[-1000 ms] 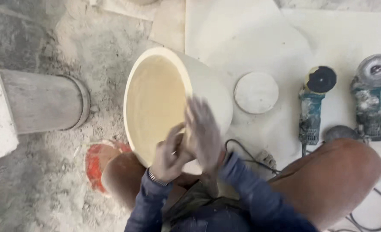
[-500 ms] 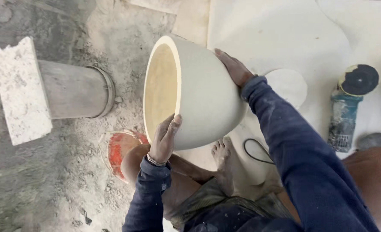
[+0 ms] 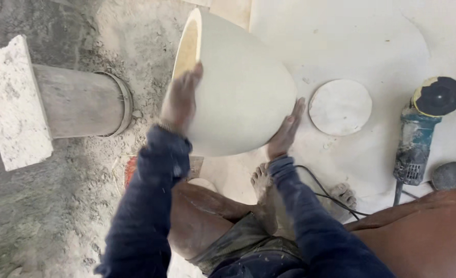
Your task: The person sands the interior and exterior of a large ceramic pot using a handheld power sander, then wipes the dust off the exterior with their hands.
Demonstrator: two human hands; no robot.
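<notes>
Head view: a pale stone bowl on its side is gripped by the left hand at the rim, and braced by the open right hand at its base.
</notes>
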